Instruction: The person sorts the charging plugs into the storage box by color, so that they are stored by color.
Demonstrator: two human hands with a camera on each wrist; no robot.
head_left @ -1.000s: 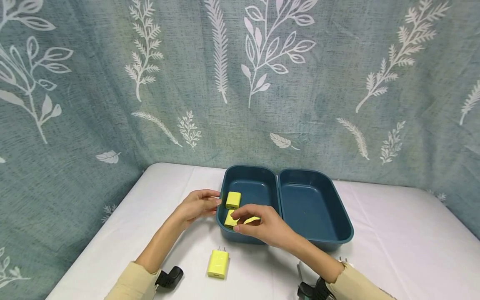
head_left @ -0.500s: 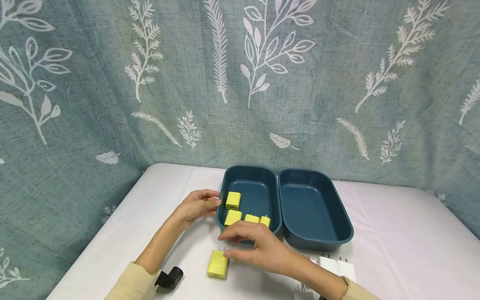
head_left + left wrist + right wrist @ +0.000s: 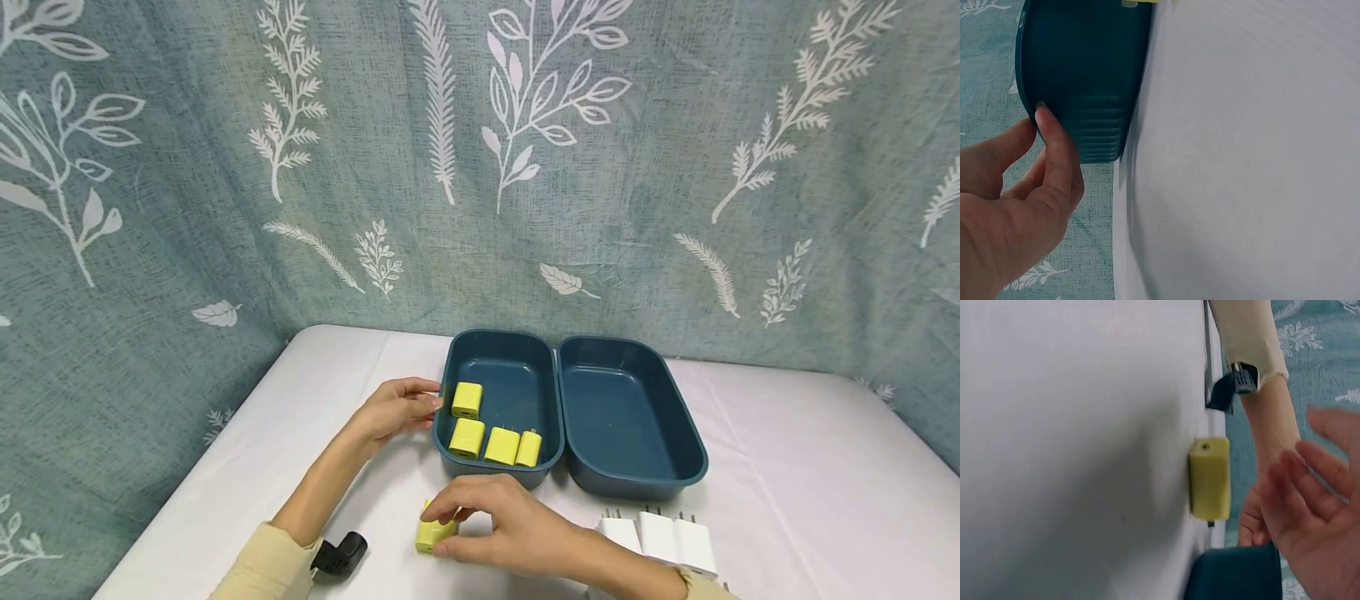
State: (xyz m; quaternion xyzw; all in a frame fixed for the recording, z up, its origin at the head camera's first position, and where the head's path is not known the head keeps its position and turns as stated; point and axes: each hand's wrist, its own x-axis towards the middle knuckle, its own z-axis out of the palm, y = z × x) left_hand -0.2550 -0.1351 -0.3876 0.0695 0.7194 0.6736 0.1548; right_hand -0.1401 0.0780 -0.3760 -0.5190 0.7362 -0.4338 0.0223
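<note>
My left hand [image 3: 395,410] holds the left rim of a dark blue bin [image 3: 517,375], thumb and fingertips pinching its edge in the left wrist view. Inside that bin sit several yellow charger plugs [image 3: 467,439], grouped along its left and near sides. On the white table in front of it lies one more yellow charger plug [image 3: 430,537], partly covered by fingers in the head view. Over this plug hovers my right hand [image 3: 510,525], thumb and fingers spread apart around it. The right wrist view has the plug [image 3: 1210,484] standing apart from the loosely bent fingers.
A second dark blue bin [image 3: 622,417] stands right beside the first, with nothing in it. Several white charger plugs [image 3: 660,537] lie near the right forearm, prongs pointing away. A leaf-patterned curtain [image 3: 420,275] hangs behind the table.
My right hand has come out of the left bin and moved toward me, down to the loose yellow charger plug. The plugs in the bin are uncovered now. My left hand stays put.
</note>
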